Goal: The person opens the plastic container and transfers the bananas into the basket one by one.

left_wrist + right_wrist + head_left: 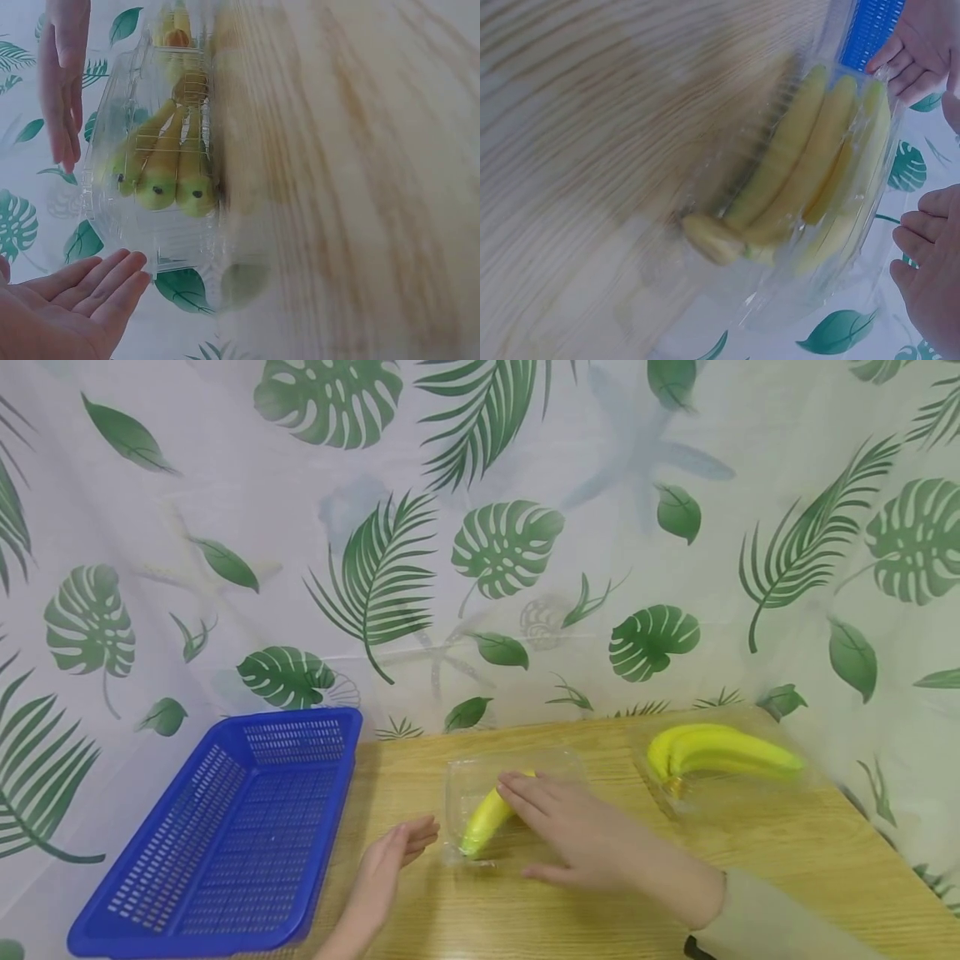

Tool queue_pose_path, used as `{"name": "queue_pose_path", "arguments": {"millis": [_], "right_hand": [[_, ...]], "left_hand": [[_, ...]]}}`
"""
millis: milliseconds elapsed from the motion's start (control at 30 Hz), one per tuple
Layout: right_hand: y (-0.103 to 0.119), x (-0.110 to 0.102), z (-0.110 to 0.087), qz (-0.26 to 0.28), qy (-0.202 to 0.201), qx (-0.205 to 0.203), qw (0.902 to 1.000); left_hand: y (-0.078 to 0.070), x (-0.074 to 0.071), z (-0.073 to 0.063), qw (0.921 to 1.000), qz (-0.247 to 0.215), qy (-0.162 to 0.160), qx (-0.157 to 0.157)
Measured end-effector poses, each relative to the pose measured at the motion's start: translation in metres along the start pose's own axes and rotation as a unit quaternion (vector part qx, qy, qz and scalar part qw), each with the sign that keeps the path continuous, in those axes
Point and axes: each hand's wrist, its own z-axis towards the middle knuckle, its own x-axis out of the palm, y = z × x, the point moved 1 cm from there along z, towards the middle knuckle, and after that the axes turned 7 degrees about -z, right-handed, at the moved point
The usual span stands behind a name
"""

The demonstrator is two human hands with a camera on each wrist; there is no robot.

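Note:
A bunch of yellow bananas (486,823) with green tips lies inside a clear plastic box (459,775) in the middle of the table. In the left wrist view several bananas (159,161) show through the ribbed clear wall. My right hand (588,839) reaches over the box in the head view, fingers straight, covering part of the bunch. To the left of the box, my left hand (384,870) has its fingers extended, tips close to the box's side. The right wrist view has the right hand (934,262) beside the box and the left hand (919,56) at its far end.
At the left stands a blue perforated plastic basket (311,852). A second clear box (678,806) with bananas (723,750) sits at the back right of the wooden table (435,935). Behind the table hangs a leaf-printed white cloth (420,693).

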Motion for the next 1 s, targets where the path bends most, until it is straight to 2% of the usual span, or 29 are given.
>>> {"name": "queue_pose_path", "arguments": {"millis": [167, 467, 633, 767, 1000], "right_hand": [[0.006, 0.001, 0.008, -0.012, -0.018, -0.020, 0.9996], [0.016, -0.001, 0.019, -0.010, 0.012, -0.020, 0.9997], [0.020, 0.005, 0.024, -0.011, 0.013, -0.027, 0.9995], [0.022, 0.010, 0.027, -0.011, 0.007, -0.032, 0.9994], [0.028, 0.013, 0.034, -0.010, 0.008, -0.045, 0.9989]], "left_hand": [[0.003, -0.002, -0.001, 0.9996, -0.022, 0.010, -0.016], [0.010, -0.005, -0.002, 0.9948, -0.071, 0.033, -0.065], [0.015, -0.005, -0.006, 0.9919, -0.082, 0.042, -0.087], [0.019, -0.005, -0.006, 0.9869, -0.106, 0.055, -0.109], [0.022, -0.004, -0.006, 0.9709, -0.158, 0.082, -0.160]]}}
